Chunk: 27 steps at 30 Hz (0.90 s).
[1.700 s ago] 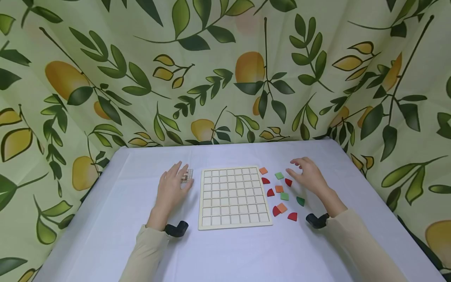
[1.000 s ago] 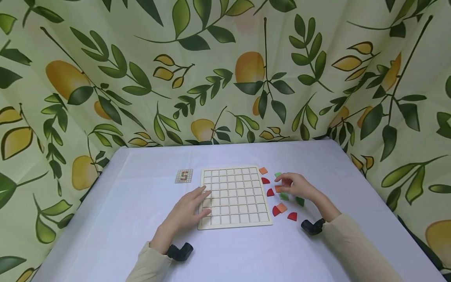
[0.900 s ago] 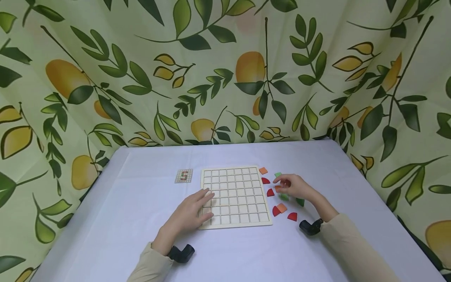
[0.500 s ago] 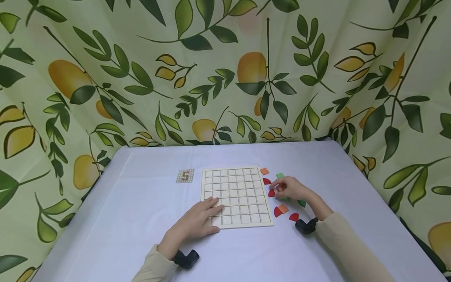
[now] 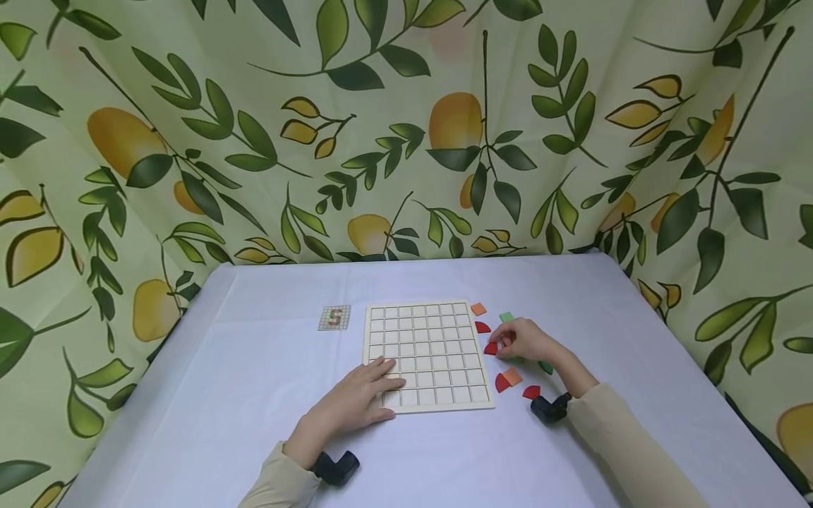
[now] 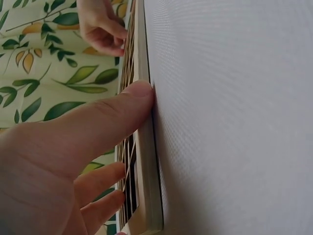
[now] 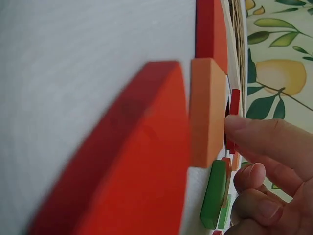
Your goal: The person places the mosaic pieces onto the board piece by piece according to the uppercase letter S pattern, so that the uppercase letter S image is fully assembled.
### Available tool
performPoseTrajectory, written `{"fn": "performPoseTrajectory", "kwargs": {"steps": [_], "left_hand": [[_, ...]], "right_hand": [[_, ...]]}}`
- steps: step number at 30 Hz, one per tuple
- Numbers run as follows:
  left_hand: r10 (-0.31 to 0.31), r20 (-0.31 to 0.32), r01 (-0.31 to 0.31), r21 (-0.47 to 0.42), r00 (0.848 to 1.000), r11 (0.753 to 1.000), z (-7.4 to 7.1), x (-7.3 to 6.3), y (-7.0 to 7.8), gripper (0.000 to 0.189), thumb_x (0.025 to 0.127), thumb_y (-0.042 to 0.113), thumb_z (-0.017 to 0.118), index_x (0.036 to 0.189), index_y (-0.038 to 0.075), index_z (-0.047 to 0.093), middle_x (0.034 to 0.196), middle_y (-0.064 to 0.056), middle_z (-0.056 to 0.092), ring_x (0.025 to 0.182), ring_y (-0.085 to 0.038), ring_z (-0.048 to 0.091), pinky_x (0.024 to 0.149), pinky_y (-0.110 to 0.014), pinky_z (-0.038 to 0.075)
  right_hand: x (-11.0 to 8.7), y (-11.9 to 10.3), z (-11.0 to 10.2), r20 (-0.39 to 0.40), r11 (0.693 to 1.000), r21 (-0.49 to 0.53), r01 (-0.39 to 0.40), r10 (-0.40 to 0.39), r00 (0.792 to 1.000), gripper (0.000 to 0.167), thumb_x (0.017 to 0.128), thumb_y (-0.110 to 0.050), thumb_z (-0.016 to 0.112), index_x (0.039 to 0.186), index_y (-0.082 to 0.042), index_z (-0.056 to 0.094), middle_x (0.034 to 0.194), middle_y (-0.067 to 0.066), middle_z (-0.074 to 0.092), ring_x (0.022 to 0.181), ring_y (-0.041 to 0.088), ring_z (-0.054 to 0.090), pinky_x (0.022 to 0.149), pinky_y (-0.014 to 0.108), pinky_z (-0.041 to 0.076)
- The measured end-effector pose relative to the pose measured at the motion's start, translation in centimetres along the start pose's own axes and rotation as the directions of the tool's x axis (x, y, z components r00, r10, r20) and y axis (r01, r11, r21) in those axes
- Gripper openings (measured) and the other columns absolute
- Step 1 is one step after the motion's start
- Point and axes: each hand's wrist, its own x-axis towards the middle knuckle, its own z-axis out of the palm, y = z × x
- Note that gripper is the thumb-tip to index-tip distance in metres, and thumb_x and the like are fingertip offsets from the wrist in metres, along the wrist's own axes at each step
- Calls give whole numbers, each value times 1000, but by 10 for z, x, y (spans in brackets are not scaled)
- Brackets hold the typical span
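My left hand (image 5: 357, 396) rests on the lower left corner of a pale wooden grid board (image 5: 438, 346). Its fingers lie spread over the cells, and the thumb (image 6: 132, 98) touches the board's edge in the left wrist view. Right of the board, my right hand (image 5: 528, 340) bends over loose tiles. Its thumb and forefinger pinch a red quarter-circle tile (image 5: 490, 349) close to the board's edge; the right wrist view shows a fingertip against this red tile (image 7: 235, 100). The hand hides some tiles beneath it.
Around the right hand lie an orange square tile (image 5: 479, 309), a light green one (image 5: 506, 317), a dark green tile (image 5: 546, 367) and several red tiles, one (image 5: 502, 383) partly under another orange square (image 5: 512, 377). A small pattern card (image 5: 334, 318) lies beyond the board's left side.
My left hand has come down from over the pattern card onto the board's lower left corner, uncovering the card. The right hand has moved left and down to the red quarter-circle tile.
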Motion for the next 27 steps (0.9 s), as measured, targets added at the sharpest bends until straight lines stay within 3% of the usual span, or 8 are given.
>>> {"fn": "performPoseTrajectory", "kwargs": {"steps": [8,13,19,27], "left_hand": [[20,14,-20,-1,1000,1000,-1,-2,-4,49,90,37,65,135,21,56,155,-13,38,146,-36,32,116,-56,31],[20,13,-20,2,1000,1000,0,-3,-4,50,91,39,63,137,21,54,156,-13,37,147,-36,32,116,-56,30],[-4,10,3,29,1000,1000,2,-4,-1,53,92,40,61,140,22,51,157,-10,36,147,-34,31,117,-55,31],[-53,5,52,61,999,997,4,-3,2,57,92,45,58,143,20,47,159,-7,34,149,-31,29,119,-52,30]], "right_hand": [[-1,-6,1,-52,998,18,-64,65,997,25,79,-12,77,100,-1,70,69,1,50,73,14,46,57,19,37],[1,-9,2,-82,998,37,-41,44,996,23,80,-12,77,97,0,68,67,-1,48,67,13,44,56,19,34],[7,-15,8,-127,998,60,-20,28,992,24,78,-14,78,93,0,67,67,-1,46,68,13,42,58,22,32],[14,-24,16,-166,993,101,-61,78,983,25,79,-17,78,92,0,65,67,-1,42,66,14,41,55,22,30]]}}
